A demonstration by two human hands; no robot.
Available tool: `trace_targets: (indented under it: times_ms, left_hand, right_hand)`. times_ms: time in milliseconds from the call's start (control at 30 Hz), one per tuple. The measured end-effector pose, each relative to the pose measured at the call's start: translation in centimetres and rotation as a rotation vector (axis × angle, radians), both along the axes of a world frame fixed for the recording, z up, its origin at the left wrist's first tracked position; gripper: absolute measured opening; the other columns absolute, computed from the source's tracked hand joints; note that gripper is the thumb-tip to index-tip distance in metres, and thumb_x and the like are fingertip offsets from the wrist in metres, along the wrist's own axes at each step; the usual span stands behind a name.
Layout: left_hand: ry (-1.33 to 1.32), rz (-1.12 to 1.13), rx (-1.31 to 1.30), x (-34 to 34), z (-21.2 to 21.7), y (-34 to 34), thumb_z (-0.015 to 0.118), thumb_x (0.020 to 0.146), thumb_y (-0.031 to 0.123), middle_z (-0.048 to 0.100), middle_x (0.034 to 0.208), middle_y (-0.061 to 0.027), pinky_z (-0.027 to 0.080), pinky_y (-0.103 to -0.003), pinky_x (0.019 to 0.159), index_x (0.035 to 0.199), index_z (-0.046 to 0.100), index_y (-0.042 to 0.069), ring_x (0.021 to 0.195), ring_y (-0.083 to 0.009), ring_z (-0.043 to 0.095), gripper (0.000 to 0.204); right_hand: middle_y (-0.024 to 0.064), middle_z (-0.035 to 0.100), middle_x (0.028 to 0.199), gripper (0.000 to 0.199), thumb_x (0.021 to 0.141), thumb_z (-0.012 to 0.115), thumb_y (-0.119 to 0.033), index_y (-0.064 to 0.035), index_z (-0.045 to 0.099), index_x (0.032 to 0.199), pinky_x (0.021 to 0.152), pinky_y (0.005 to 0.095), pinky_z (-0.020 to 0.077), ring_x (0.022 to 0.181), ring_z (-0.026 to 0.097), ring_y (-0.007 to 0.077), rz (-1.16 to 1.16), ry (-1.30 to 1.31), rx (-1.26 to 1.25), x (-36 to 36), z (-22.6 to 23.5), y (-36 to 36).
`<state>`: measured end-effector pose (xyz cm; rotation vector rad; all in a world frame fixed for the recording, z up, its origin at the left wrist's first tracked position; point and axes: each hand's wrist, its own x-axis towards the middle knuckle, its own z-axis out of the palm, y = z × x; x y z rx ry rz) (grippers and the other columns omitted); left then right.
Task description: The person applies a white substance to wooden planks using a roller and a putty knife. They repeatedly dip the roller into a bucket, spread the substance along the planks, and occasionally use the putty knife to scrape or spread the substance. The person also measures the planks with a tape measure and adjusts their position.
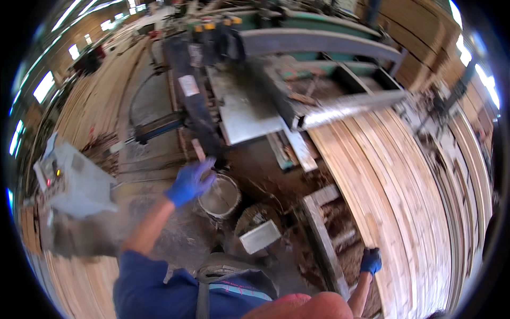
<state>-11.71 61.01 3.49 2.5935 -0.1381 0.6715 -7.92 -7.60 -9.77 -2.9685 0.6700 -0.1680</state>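
In a timber workshop, the left hand [192,182] spreads its fingers near a bucket [224,205]; the right hand [371,260], fingers curled, grip unclear, meets the left edge of a wooden panel [396,207] near a metal frame [350,108]. One-sided pulling could skew it.

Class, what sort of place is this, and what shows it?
Probably a woodworking shop: wooden boards lying side by side, a green-and-grey machine, and a control cabinet with lit indicators.
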Motion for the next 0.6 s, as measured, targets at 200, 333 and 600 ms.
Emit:
trace_targets:
  times_ms: [200, 333, 600]
  left_hand:
    - [-0.57, 0.192, 0.52, 11.7, 17.7, 10.2, 0.069, 0.083, 0.021, 0.062, 0.121, -0.0169, 0.052, -0.042, 0.089, 0.133, 0.049, 0.008, 0.106, -0.0345, 0.062, 0.055]
    - [-0.421, 0.441, 0.545, 18.8, 22.2, 15.8, 0.062, 0.086, 0.045, 0.049, 0.138, -0.0189, 0.042, -0.044, 0.102, 0.142, 0.037, 0.014, 0.125, -0.0359, 0.049, 0.069]
    - [-0.397, 0.399, 0.452, 26.4, 23.0, 20.6, 0.063, 0.083, 0.051, 0.042, 0.143, -0.0209, 0.04, -0.044, 0.104, 0.144, 0.034, 0.016, 0.128, -0.0383, 0.045, 0.076]
  right_hand:
    - [0.0139, 0.069, 0.08, 0.027, 0.08, 0.069, -0.034, -0.0085, 0.061, 0.084, 0.068, 0.0458, 0.0502, 0.076, 0.066, 0.0335, 0.029, -0.062, 0.067, 5.9, -1.7, 5.2]
    - [0.0141, 0.069, 0.079, 0.026, 0.079, 0.069, -0.033, -0.0088, 0.061, 0.083, 0.069, 0.0459, 0.0506, 0.077, 0.067, 0.0333, 0.022, -0.068, 0.069, 8.0, -0.7, 8.5]
    - [0.0154, 0.07, 0.082, 0.028, 0.08, 0.067, -0.037, -0.0096, 0.063, 0.085, 0.069, 0.047, 0.0511, 0.079, 0.068, 0.0345, 0.063, -0.05, 0.063, 13.6, -0.6, 14.9]
